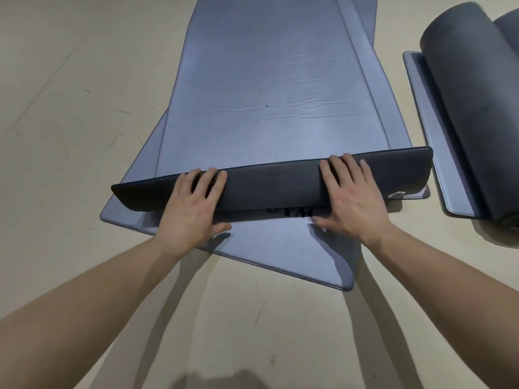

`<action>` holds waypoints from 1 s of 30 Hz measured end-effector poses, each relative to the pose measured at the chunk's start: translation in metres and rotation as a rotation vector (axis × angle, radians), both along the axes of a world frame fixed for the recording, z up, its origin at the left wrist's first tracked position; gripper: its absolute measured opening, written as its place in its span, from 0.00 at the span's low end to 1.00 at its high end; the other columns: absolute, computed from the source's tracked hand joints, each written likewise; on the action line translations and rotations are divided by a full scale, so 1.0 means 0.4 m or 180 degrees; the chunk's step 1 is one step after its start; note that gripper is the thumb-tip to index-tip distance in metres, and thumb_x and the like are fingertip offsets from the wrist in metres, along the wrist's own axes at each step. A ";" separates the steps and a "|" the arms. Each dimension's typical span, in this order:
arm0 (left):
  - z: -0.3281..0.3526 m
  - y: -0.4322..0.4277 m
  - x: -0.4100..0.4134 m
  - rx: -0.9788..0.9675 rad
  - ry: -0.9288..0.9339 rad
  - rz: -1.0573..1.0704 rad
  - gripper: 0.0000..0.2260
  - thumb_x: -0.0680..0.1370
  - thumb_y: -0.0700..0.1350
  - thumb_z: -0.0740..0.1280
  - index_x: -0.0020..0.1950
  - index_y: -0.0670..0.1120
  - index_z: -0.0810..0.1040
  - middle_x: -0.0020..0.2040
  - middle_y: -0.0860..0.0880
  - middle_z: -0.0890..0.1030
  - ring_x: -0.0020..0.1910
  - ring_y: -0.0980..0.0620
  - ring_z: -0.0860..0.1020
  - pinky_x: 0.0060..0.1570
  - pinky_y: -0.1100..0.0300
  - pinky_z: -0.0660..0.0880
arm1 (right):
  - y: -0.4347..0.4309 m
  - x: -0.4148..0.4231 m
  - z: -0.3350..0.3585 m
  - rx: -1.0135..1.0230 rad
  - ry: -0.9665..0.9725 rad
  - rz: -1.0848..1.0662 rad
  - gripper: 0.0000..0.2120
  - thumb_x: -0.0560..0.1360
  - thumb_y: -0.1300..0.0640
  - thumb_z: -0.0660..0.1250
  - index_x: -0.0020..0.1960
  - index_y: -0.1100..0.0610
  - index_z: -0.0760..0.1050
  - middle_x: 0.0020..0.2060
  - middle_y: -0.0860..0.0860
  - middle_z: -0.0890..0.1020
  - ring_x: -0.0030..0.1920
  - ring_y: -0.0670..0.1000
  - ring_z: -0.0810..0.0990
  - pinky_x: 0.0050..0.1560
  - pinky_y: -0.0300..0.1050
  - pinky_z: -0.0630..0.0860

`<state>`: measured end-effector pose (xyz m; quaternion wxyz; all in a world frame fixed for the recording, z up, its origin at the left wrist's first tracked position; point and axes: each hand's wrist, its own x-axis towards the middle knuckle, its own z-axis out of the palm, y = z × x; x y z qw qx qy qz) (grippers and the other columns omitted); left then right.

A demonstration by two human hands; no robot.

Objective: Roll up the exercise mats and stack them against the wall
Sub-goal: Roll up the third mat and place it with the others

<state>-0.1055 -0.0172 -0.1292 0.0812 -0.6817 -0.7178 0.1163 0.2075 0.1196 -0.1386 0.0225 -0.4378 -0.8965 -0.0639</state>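
Observation:
A blue-grey exercise mat (266, 88) lies flat on the floor and runs away from me. Its near end is turned over into a low fold (272, 186) that shows the dark underside. My left hand (191, 209) grips the left half of the fold, fingers over the top and thumb beneath. My right hand (354, 200) grips the right half the same way. A second blue-grey mat (280, 248) lies flat underneath at a slant, and its near corner sticks out towards me.
At the right, a large dark rolled mat (471, 108) lies on another flat mat (415, 80). Part of a further roll (508, 23) shows at the top right corner. Beige floor (70, 136) surrounds the mats.

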 end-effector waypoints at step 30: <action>0.040 0.035 -0.027 -0.1104 -0.1675 0.0210 0.15 0.85 0.60 0.58 0.66 0.54 0.71 0.56 0.51 0.80 0.50 0.50 0.77 0.48 0.54 0.70 | 0.044 0.061 0.075 -0.1488 -0.0295 0.0221 0.28 0.77 0.26 0.53 0.55 0.48 0.74 0.49 0.48 0.80 0.49 0.54 0.78 0.48 0.53 0.75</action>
